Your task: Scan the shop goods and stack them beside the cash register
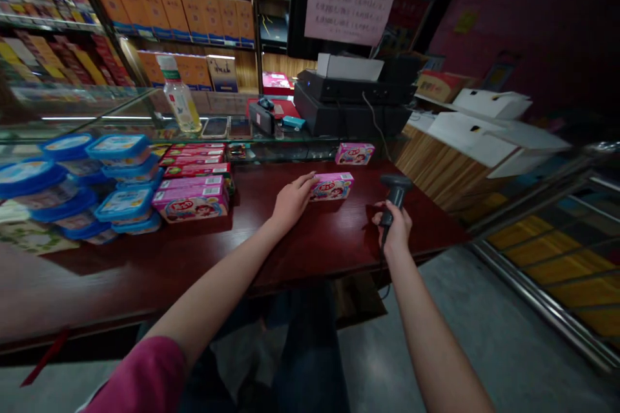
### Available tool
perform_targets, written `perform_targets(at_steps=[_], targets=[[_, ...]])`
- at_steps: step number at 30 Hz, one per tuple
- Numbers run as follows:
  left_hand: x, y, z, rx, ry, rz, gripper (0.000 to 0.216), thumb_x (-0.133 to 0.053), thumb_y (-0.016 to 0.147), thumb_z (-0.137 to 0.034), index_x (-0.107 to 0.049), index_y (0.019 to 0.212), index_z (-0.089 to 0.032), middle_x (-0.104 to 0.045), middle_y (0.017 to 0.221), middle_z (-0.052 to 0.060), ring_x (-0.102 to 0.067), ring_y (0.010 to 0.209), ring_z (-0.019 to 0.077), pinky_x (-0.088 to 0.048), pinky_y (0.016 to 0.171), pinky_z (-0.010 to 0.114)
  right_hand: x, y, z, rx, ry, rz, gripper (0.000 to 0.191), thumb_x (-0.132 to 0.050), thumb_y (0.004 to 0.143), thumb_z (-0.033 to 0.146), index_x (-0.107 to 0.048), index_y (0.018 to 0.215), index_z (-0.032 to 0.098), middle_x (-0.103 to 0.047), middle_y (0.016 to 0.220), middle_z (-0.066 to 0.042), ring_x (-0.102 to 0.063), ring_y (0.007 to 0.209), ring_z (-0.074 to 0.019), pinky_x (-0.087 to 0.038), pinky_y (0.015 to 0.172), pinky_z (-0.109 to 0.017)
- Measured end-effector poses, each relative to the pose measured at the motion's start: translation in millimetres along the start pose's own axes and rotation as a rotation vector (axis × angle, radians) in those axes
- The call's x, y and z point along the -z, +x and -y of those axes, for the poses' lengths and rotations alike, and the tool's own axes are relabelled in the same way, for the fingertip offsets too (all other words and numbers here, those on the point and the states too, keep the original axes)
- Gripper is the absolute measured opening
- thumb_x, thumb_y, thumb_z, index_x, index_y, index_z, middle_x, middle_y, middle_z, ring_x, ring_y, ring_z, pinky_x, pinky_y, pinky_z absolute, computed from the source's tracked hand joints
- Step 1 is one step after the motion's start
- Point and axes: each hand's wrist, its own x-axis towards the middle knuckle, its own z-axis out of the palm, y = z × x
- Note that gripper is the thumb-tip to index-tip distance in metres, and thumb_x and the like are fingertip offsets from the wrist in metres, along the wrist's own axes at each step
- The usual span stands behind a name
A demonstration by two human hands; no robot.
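My left hand [292,199] is closed on the left end of a small pink snack box [333,188], which rests on the dark red counter [271,251]. Its thumb side is partly hidden from me. In my right hand [398,224] is a black handheld barcode scanner [396,188], gripped by its handle with the head up; a cable hangs down below it. Another pink box [354,153] lies farther back, near the glass edge. To the left, similar pink boxes [194,200] stand in a row in front of red boxes [194,161].
Blue-lidded plastic tubs [123,203] are stacked on the left of the counter. A bottle [178,100] and phones stand on the glass case behind. At the back is a black machine [351,103]; white cartons [477,132] and a metal rail [542,297] lie to the right.
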Motion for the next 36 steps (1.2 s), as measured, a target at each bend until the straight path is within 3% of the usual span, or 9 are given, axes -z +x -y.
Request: perform_targets(at_steps=[5, 9, 17, 24, 28, 32, 36], targets=[[-59.3, 64.4, -8.4, -0.028, 0.069, -0.020, 0.040, -0.051, 0.104, -0.020, -0.059, 0.144, -0.022, -0.059, 0.154, 0.008, -0.063, 0.131, 0.0259, -0.056, 0.099, 0.040, 1.1, -1.2, -5.9, 0.044, -0.036, -0.001, 0.029, -0.083, 0.071, 0.036, -0.062, 0.085, 0.020, -0.069, 0.072, 0.004, -0.054, 0.038, -0.0082, -0.039, 0.037, -0.022], [-94.9, 107.5, -10.8, -0.019, 0.070, -0.016, 0.042, -0.050, 0.104, -0.019, -0.058, 0.145, -0.023, -0.059, 0.155, 0.007, -0.055, 0.139, 0.0261, -0.050, 0.108, 0.042, -0.7, -5.3, -3.9, 0.017, -0.056, -0.005, 0.027, -0.079, 0.076, 0.037, -0.062, 0.087, 0.020, -0.070, 0.076, 0.002, -0.055, 0.040, -0.0084, -0.040, 0.039, -0.023], [-124.4, 145.7, -10.8, 0.050, 0.151, -0.028, 0.041, -0.047, 0.107, -0.024, -0.057, 0.146, -0.030, -0.045, 0.165, 0.005, -0.042, 0.145, 0.0268, -0.041, 0.111, 0.045, -8.4, -9.3, 4.6, -0.028, -0.051, -0.067, 0.031, -0.077, 0.076, 0.040, -0.060, 0.089, 0.018, -0.071, 0.078, 0.001, -0.054, 0.039, -0.0083, -0.035, 0.037, -0.022], [-128.5, 150.1, -9.7, 0.105, 0.179, 0.033, 0.055, -0.061, 0.100, -0.028, -0.050, 0.154, -0.035, -0.047, 0.161, 0.008, -0.045, 0.141, 0.0312, -0.041, 0.111, 0.047, -7.6, -9.8, 3.9, -0.004, -0.082, -0.048, 0.031, -0.077, 0.076, 0.040, -0.060, 0.090, 0.019, -0.071, 0.077, 0.001, -0.055, 0.039, -0.0090, -0.036, 0.038, -0.023], [-121.7, 138.2, -15.2, 0.086, 0.192, 0.054, 0.077, -0.069, 0.095, -0.031, -0.035, 0.163, -0.036, -0.036, 0.169, 0.008, -0.040, 0.147, 0.0349, -0.039, 0.115, 0.051, -7.0, -9.0, -0.6, 0.014, -0.084, -0.006, 0.033, -0.079, 0.074, 0.041, -0.061, 0.090, 0.018, -0.072, 0.076, 0.002, -0.054, 0.038, -0.0091, -0.040, 0.041, -0.024], [-98.1, 101.1, -22.8, 0.089, 0.198, 0.021, 0.091, -0.072, 0.092, -0.036, -0.023, 0.168, -0.031, -0.024, 0.175, 0.011, -0.037, 0.150, 0.0360, -0.037, 0.117, 0.051, -4.6, -8.9, 1.7, 0.002, -0.110, 0.077, 0.032, -0.080, 0.074, 0.041, -0.063, 0.088, 0.017, -0.073, 0.078, -0.001, -0.056, 0.041, -0.0087, -0.040, 0.044, -0.023], [-51.2, 39.4, -16.8, 0.012, 0.261, 0.011, 0.085, -0.067, 0.095, -0.034, -0.022, 0.168, -0.035, -0.026, 0.175, 0.007, -0.037, 0.152, 0.0316, -0.033, 0.119, 0.049, -2.4, -12.1, 7.7, -0.036, -0.124, 0.153, 0.036, -0.084, 0.068, 0.041, -0.066, 0.087, 0.016, -0.074, 0.081, -0.001, -0.058, 0.045, -0.0086, -0.043, 0.048, -0.023]])
